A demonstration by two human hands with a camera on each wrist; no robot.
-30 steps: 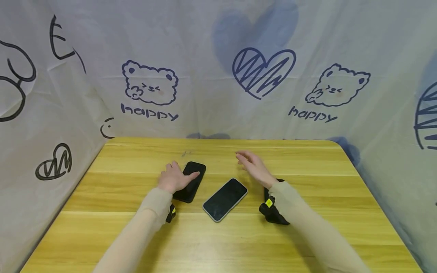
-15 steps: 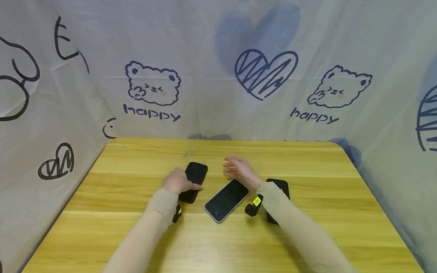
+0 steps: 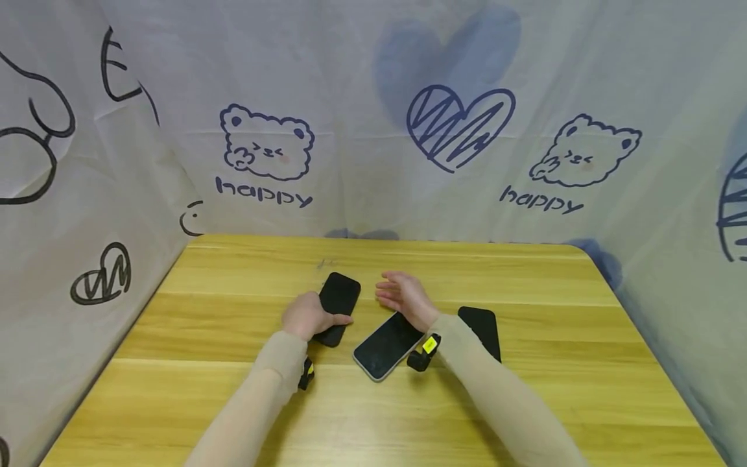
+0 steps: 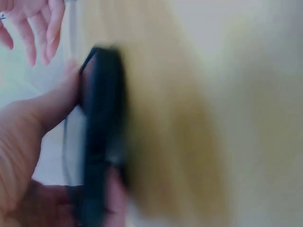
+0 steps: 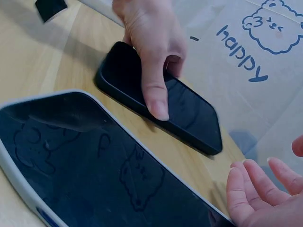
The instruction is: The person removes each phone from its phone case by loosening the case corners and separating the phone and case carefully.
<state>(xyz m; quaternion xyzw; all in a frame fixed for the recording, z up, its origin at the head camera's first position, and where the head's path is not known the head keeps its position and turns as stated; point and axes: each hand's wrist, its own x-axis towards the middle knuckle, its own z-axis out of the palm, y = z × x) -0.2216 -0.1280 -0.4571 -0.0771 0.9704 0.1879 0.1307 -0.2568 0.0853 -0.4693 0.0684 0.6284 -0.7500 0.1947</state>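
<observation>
My left hand (image 3: pixel 306 316) grips a black smartphone (image 3: pixel 344 293), thumb across its screen side and fingers on the far edge. In the left wrist view that phone (image 4: pixel 102 123) shows blurred and edge-on between thumb and fingers. The right wrist view shows the phone (image 5: pixel 191 111) tilted, at least partly off the table. My right hand (image 3: pixel 408 301), fingers loosely bent and holding nothing, hovers by the upper end of a light-rimmed smartphone (image 3: pixel 385 347). This second phone lies screen up, its far corner hidden by my right hand.
Another black phone (image 3: pixel 481 324) lies right of my right wrist, partly covered by the sleeve. The wooden table (image 3: pixel 362 421) meets a white cloth backdrop (image 3: pixel 350 143) with drawn bears and hearts at its back and sides.
My left hand has closed round the left black phone, which has shifted slightly. My right hand has moved left and toward me, to the light-rimmed phone, uncovering more of the right-hand black phone.
</observation>
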